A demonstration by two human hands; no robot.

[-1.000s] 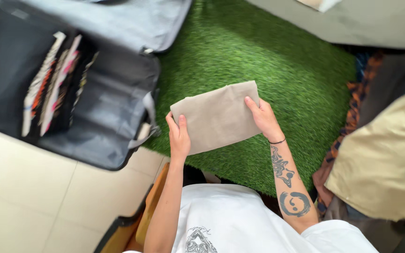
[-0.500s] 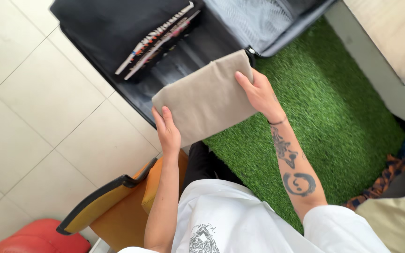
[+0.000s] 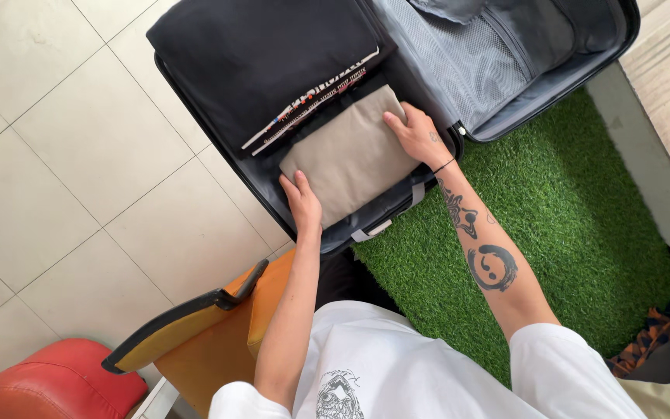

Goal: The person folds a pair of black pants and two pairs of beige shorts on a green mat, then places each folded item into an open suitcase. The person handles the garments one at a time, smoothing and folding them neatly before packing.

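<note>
A folded beige garment [image 3: 350,151] lies inside the near end of an open black suitcase [image 3: 261,182]. My left hand [image 3: 302,203] grips its near left corner, thumb on top. My right hand [image 3: 414,133] holds its far right edge, fingers spread over the cloth. Right beside the beige piece stands a row of folded clothes [image 3: 312,97], and a black folded pile [image 3: 261,54] fills the far part of the case.
The suitcase lid with grey mesh pockets [image 3: 498,54] lies open onto a green artificial-grass mat [image 3: 552,225]. An orange chair with a black armrest [image 3: 195,326] is under me. A red seat [image 3: 56,384] sits at bottom left on the pale floor tiles [image 3: 56,178].
Both hands carried the beige garment from above the grass mat over to the suitcase and lowered it inside. The view swung left to follow.
</note>
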